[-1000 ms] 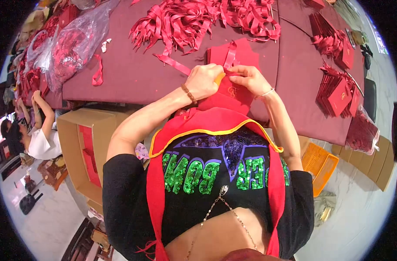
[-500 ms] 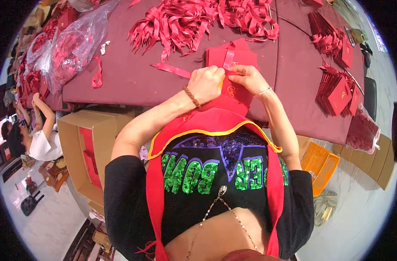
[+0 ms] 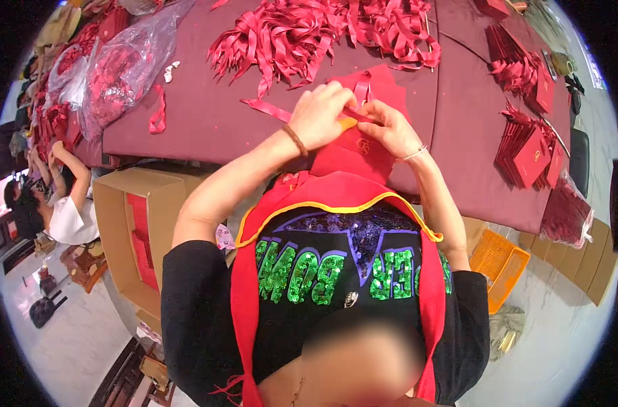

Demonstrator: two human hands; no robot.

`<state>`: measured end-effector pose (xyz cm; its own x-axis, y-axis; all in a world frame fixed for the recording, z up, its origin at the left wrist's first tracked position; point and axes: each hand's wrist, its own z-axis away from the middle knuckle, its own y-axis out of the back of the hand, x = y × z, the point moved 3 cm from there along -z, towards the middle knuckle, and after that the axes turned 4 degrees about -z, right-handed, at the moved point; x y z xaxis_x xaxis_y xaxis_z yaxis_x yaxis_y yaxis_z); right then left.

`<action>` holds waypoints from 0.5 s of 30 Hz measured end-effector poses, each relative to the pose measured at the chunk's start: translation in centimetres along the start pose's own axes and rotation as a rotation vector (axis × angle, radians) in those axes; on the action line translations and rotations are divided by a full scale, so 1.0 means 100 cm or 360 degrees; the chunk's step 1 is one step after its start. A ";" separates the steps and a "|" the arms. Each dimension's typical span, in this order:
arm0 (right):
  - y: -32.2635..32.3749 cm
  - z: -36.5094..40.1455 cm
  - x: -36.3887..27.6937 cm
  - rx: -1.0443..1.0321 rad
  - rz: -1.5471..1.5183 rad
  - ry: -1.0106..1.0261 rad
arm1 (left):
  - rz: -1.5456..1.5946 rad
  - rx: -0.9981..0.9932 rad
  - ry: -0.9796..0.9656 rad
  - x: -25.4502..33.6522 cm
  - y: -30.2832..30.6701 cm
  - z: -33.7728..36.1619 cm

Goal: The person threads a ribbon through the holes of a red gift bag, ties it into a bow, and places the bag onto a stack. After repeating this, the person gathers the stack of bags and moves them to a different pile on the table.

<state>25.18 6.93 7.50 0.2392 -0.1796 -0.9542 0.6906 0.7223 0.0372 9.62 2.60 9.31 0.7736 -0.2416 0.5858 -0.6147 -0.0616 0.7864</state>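
Observation:
Both hands meet over a stack of red paper bags (image 3: 363,159) at the table's near edge, the top one showing a gold emblem. My left hand (image 3: 321,114), with a brown bracelet at the wrist, is closed on a red ribbon (image 3: 268,108) whose loose tail runs out to the left. A patch of yellow shows by its thumb. My right hand (image 3: 393,130), wearing a thin bracelet, pinches the same ribbon close beside the left fingertips. A ribbon loop lies over the bags just beyond the fingers. The fingers partly hide the ribbon between them.
A heap of red ribbons (image 3: 282,44) lies at the back of the table. Bundles of red bags (image 3: 526,156) sit at the right. Plastic bags (image 3: 129,71) are at the left, and a cardboard box (image 3: 149,186) stands below. Another person (image 3: 68,203) works at far left.
My left hand has turned, its fingers lifting and reaching over toward the right hand. The right fingers have bent around the ribbon. The view has shifted slightly.

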 end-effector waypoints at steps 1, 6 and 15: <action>0.000 0.000 -0.003 0.0018 0.0178 0.0025 | 0.0022 -0.0074 -0.0009 -0.003 0.001 -0.002; 0.000 0.009 -0.021 0.0206 0.0919 0.0312 | 0.0306 -0.0436 -0.0100 -0.023 -0.005 -0.013; -0.005 0.010 -0.025 0.0097 0.0857 0.0234 | 0.0669 -0.1626 -0.0076 -0.037 -0.014 -0.056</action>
<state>24.93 6.31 10.21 0.4742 0.3021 -0.8269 0.5364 0.6457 0.5435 8.45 9.01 7.12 0.5128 -0.0942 0.8533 -0.3937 0.8574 0.3313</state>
